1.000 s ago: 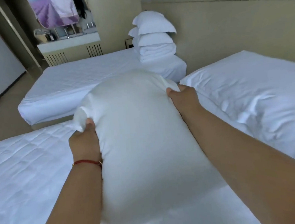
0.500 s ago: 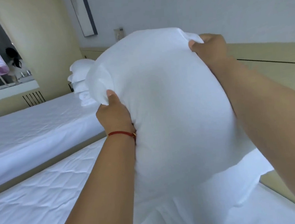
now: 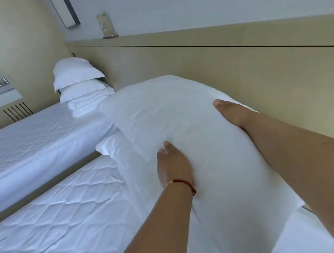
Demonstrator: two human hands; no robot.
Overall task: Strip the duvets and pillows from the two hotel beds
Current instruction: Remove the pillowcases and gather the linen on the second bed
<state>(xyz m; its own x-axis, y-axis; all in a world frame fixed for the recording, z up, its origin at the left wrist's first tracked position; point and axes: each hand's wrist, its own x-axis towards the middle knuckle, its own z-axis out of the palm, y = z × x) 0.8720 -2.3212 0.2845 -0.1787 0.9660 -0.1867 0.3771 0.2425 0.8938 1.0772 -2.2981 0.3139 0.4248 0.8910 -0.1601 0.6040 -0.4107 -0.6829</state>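
Now mid-stack: pillow (image 3: 182, 125) pressed down at frame centre under flattened left hand (image 3: 173, 165) and right hand (image 3: 229, 113); next, probably letting go.

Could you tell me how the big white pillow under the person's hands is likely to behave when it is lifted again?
The pillow probably weighs little for its bulk. It looks soft: the left hand sinks into it, so it would likely sag and fold rather than stay stiff. Its smooth cover may slip under flat palms like the right hand, so pinching the fabric seems safer.
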